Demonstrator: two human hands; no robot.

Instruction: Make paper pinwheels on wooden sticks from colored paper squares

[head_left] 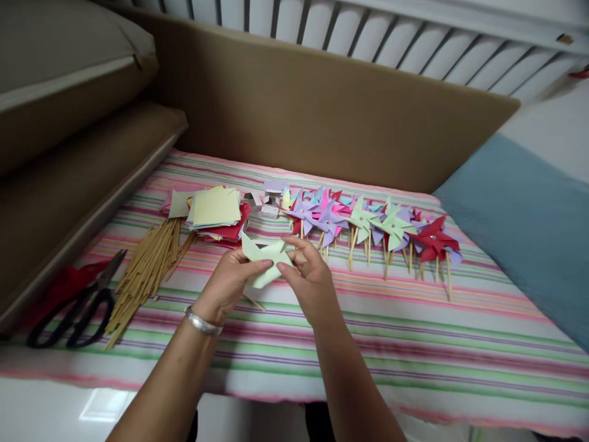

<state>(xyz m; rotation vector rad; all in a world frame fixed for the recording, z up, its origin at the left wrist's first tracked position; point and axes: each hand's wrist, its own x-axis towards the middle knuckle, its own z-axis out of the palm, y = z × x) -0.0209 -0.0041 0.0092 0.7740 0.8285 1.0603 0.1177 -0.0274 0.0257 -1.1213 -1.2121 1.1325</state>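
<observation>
Pale green pinwheel paper [271, 253]: held up over the middle of the table, between your hands; some of its points stand up and some are bent inward, so it looks partly shaped, and no stick shows on it.
Left hand [229, 274]: yours is pinched on the paper's left side, thumb on top; a silver bracelet [202, 321] circles that wrist.
Right hand [309, 276]: pinched on the right side, thumb near the middle, fingertips at the far edge, close to your other hand.
Pinwheels [361, 219]: far right of your hands, a crowded row in purple, green, pink, red and blue, mounted on sticks; you can judge these done.
Paper squares [215, 207]: far left of your hands, a loose stack with yellow on top and red lower down; by their flat look, these are left to shape.
Bamboo sticks [150, 264]: heaped left of your hands, nearer than the stack, many yet to be used, it seems; another stick [254, 302] lies partly hidden beneath your hands.
Small boxes [270, 202]: just right of the stack, flaps raised; you cannot tell what they hold.
Scissors [87, 307]: dark-handled, near left, beside the heap.
Striped cloth [414, 344]: under everything, a brown board [322, 104] rising along its far side.
Writing: no brand, label or lettering is readable to you anywhere.
</observation>
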